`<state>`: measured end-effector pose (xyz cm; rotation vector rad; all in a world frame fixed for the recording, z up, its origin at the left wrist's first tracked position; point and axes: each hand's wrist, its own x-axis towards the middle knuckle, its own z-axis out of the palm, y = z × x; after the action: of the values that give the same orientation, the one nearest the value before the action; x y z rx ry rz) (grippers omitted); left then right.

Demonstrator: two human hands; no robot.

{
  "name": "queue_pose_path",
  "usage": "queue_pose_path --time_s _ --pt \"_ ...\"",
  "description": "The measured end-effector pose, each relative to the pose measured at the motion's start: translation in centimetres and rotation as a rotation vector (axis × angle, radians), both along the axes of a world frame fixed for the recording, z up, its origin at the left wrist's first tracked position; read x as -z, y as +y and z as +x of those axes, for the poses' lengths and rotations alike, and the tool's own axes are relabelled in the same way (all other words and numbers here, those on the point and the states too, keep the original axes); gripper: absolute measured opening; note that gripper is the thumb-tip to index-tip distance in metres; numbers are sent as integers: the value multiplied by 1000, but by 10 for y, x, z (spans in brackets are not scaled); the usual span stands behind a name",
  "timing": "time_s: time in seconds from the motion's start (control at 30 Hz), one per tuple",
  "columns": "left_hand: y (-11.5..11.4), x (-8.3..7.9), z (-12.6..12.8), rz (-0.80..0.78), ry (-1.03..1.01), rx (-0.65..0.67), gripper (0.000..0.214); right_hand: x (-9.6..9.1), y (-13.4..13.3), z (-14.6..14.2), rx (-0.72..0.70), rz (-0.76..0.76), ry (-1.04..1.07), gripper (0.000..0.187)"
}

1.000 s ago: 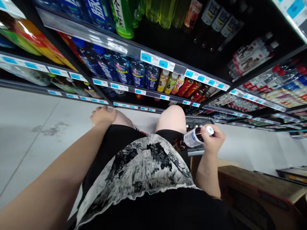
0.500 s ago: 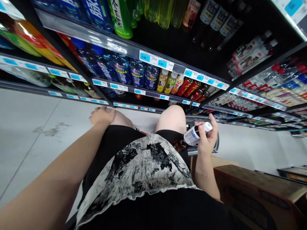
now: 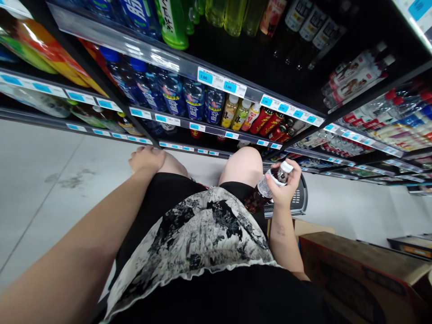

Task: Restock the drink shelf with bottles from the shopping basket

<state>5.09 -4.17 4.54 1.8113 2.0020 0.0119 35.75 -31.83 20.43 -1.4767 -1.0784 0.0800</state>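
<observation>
My right hand (image 3: pixel 285 186) is wrapped round a bottle (image 3: pixel 266 188) of dark drink with a white cap and a pale label. The bottle tilts, its cap up and to the right, its base by my right thigh. On my left knee lies my left hand (image 3: pixel 147 159), fingers draped flat over it with nothing held. Beyond my knees, the shelf holds blue-labelled drink bottles (image 3: pixel 194 101) and small yellow juice bottles (image 3: pixel 229 110).
A dark plastic basket (image 3: pixel 299 198) stands on the floor beside my right leg, partly behind the hand. Cardboard boxes (image 3: pixel 357 270) are stacked at the lower right. The shelf edge (image 3: pixel 175 65) with price tags runs across in front, above knee level.
My right hand has turned and shifted its hold on the bottle; a finger that stuck up is now curled round it. The cap has moved slightly up and left. My left hand stays on the knee.
</observation>
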Motion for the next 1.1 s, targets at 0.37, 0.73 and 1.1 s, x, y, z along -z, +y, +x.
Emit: queue_pose_path --time_s 0.37,0.73,1.1 --pt "4 7 -8 -7 5 -11 66 0 -3 -4 21 9 -23 60" --pt "3 4 -6 -8 -3 -9 65 -2 -1 -6 28 14 -12 59" --pt "5 10 -1 14 -14 23 64 -2 -1 -7 54 10 -5 58"
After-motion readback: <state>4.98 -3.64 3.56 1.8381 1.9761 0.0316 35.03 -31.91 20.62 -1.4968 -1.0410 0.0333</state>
